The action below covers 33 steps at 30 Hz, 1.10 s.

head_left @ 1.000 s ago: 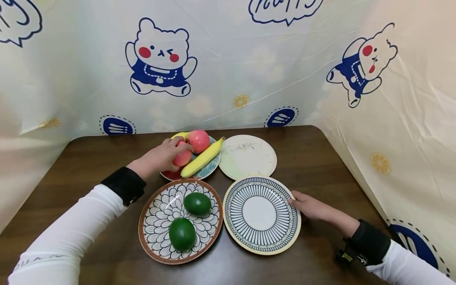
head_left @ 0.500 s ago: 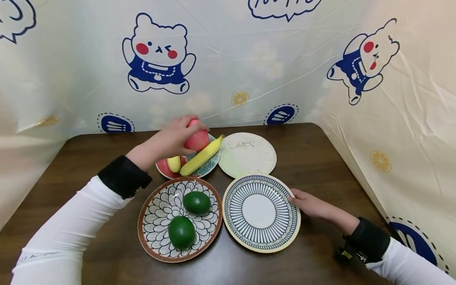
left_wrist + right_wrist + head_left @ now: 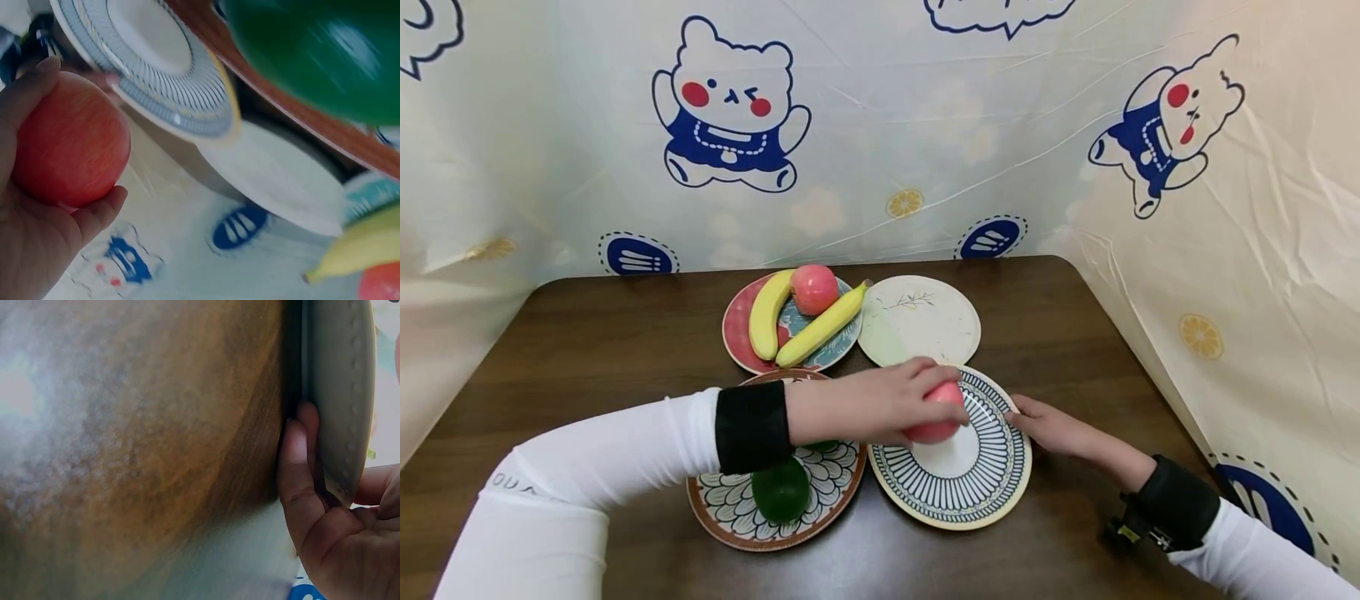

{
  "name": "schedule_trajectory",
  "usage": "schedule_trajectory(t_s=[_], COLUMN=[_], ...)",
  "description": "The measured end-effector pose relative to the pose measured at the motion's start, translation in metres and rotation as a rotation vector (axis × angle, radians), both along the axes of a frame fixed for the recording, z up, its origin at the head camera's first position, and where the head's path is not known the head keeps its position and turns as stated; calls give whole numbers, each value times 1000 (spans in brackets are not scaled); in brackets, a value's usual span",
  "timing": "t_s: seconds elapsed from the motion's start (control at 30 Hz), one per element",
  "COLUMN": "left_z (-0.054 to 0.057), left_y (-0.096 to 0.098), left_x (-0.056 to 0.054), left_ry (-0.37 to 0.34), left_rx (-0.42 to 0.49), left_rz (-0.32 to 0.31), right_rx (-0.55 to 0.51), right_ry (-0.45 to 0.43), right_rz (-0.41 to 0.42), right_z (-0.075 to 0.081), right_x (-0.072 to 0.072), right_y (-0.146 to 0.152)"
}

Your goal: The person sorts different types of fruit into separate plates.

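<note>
In the head view my left hand (image 3: 887, 402) grips a red apple (image 3: 938, 412) over the blue-and-white patterned plate (image 3: 951, 508). Fingers and thumb wrap round the apple in the left wrist view; whether it touches the plate I cannot tell. At that plate's right rim my right hand (image 3: 1051, 427) pinches the edge, thumb on top. The right wrist view shows its fingers (image 3: 300, 487) beneath the rim. Under my left forearm lies the brown-rimmed plate (image 3: 775, 540) with a dark green avocado-shaped fruit (image 3: 781, 492) and a second one mostly hidden.
At the back left a red-and-blue plate (image 3: 736, 333) bears another apple (image 3: 815, 289), a left banana (image 3: 767, 317) and a right banana (image 3: 823, 325). A pale plate (image 3: 921, 321) sits beside it. A printed cloth (image 3: 865, 125) hangs behind the brown table (image 3: 1045, 325).
My left hand has lifted an apple off the red-and-blue plate and carried it right and nearer, over the blue-and-white plate. My right hand keeps its hold on the rim.
</note>
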<state>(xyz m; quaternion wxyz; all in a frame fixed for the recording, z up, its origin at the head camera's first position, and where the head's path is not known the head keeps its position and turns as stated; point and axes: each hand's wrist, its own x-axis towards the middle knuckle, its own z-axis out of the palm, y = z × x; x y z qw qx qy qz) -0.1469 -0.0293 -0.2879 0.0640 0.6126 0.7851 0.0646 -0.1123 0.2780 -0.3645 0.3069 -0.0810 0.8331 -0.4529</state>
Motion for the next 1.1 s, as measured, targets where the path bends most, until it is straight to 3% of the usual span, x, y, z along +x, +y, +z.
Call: schedule_trajectory(t_s=[0.23, 0.57, 0.9, 1.1], left_z=[-11, -28, -39, -40], left_y=[11, 7, 7, 6], left_x=[13, 7, 3, 1], left_ry=[41, 22, 125, 92], left_rx=[-123, -209, -274, -294], left_rz=[-48, -72, -100, -93], right_rx=[-5, 76, 35, 34], right_ry=[24, 11, -19, -29], right_rz=[2, -8, -17, -19], right_z=[2, 2, -1, -2], right_x=[-1, -5, -4, -3], right_y=[-1, -2, -2, -3])
